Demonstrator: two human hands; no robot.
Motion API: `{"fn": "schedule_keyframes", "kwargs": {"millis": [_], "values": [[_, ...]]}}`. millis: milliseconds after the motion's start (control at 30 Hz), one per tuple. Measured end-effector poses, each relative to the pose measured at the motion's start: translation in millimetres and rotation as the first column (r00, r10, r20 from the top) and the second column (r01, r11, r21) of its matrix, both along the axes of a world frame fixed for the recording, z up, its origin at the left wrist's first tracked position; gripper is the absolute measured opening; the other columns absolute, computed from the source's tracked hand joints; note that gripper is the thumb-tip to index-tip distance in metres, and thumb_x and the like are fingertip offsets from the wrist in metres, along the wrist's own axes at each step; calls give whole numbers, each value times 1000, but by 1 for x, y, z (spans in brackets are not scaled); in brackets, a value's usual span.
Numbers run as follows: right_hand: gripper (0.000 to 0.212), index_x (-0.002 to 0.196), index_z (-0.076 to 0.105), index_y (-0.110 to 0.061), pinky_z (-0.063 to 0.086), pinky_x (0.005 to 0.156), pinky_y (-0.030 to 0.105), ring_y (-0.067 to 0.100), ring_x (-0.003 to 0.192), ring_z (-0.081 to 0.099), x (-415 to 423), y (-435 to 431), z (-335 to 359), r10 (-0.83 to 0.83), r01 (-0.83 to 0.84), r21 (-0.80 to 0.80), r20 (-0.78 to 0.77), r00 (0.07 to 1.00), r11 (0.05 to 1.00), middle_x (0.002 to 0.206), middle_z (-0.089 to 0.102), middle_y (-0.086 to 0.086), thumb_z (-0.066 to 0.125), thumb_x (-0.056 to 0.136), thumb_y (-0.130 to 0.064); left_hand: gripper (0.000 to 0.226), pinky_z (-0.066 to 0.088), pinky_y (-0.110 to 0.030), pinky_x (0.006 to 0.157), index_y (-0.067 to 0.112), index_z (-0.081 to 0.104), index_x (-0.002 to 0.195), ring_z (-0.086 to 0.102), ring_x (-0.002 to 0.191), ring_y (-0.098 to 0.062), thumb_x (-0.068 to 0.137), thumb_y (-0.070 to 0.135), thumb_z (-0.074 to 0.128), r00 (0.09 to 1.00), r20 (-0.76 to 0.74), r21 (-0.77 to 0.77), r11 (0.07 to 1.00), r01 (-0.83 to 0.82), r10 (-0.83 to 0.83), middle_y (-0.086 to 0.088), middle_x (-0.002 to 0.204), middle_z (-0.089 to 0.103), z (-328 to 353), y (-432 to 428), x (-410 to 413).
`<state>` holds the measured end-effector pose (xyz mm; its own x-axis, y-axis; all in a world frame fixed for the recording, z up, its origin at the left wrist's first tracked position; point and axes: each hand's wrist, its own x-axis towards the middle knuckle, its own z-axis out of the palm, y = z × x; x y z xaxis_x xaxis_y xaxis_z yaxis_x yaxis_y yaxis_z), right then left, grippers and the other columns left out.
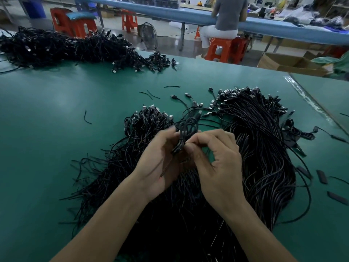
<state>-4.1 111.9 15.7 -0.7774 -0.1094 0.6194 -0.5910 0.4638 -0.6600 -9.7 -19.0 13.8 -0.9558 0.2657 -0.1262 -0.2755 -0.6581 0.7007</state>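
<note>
1. The left hand holds a coiled cable above the near middle of the green tabletop. Its grip is curled round the lower part of the coil, with the thumb against the loops.
2. The right hand meets the same coil from the other side. Its fingers are curled in, and its grip pinches the cable at the narrow waist below the loops.
3. The coil stands roughly upright between the two hands, loops on top, and one thin black end trails down across the left palm.
4. Under both forearms lies a big pile of cables, black, with plugs bunched at its far edge.
5. A smaller bundle sits just left of the coil, touching the big pile.
6. Short black ties lie scattered on the tabletop beyond the piles.
7. A long heap of cables covers the far left corner, well apart from the hands.
8. Past the tabletop a person sits on an orange stool, back turned, near a cardboard box.
</note>
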Motion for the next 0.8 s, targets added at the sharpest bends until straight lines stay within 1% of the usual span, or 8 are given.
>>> {"fn": "schedule_keyframes", "kwargs": {"millis": [167, 333, 400, 467, 533, 600, 700, 800], "values": [[10, 92, 66, -36, 45, 86, 38, 9, 98, 52, 2, 2, -11, 10, 1, -64, 168, 986, 998, 90, 60, -19, 60, 91, -44, 25, 60, -30, 74, 9, 78, 98, 70, 86, -19, 80, 25, 74, 987, -144, -175, 979, -101, 76, -13, 97, 73, -10, -4, -3], [10, 83, 70, -26, 51, 66, 22, 6, 74, 62, -6, 11, -17, 208, -80, -279, 465, 860, 957, 79, 69, -5, 67, 93, -27, 34, 59, -37, 89, 23, 77, 107, 70, 93, -20, 75, 31, 80, 953, -302, -510, 846, -157, -5, -11, 102, 75, -16, -22, -9], [8, 84, 70, -27, 49, 64, 19, -2, 68, 60, -15, 23, -19, 144, -78, -139, 566, 812, 987, 77, 69, -10, 69, 92, -28, 20, 60, -38, 85, 24, 75, 99, 72, 85, -18, 80, 29, 77, 918, -395, -712, 639, -290, -24, -3, 91, 76, -14, -28, -16], [5, 96, 68, -28, 48, 73, 19, -1, 79, 61, -27, 38, -23, -63, -36, 147, 616, 785, 989, 85, 67, -13, 65, 93, -32, 17, 59, -41, 85, 30, 69, 96, 71, 80, -13, 82, 25, 78, 887, -457, -792, 426, -438, 62, 3, 84, 74, -12, -36, -29], [23, 117, 60, -21, 49, 81, 28, 10, 93, 58, -36, 52, -30, -328, 3, 501, 561, 760, 866, 107, 61, -6, 58, 98, -34, 33, 58, -36, 83, 33, 63, 107, 70, 75, -7, 80, 29, 81, 835, -513, -792, 265, -549, 199, 8, 82, 72, -10, -47, -46], [27, 119, 55, -14, 44, 71, 31, 18, 87, 52, -39, 58, -36, -505, 46, 710, 453, 734, 703, 109, 52, 3, 52, 100, -33, 44, 58, -34, 78, 30, 59, 117, 68, 72, -5, 80, 32, 82, 787, -554, -784, 150, -603, 271, 10, 79, 70, -8, -56, -63], [24, 85, 45, -14, 36, 55, 30, 17, 67, 46, -41, 54, -43, -582, 102, 778, 370, 724, 620, 91, 48, 3, 51, 101, -32, 41, 57, -39, 77, 26, 56, 119, 65, 73, -13, 85, 31, 78, 781, -572, -805, 9, -593, 251, 3, 82, 65, -13, -61, -88], [27, 83, 45, -12, 40, 55, 32, 24, 69, 50, -46, 49, -43, -608, 120, 793, 350, 713, 598, 79, 46, 2, 55, 99, -31, 36, 54, -45, 85, 23, 57, 122, 63, 90, -25, 90, 35, 70, 857, -499, -860, -195, -472, 127, -5, 103, 59, -24, -58, -101]]}}
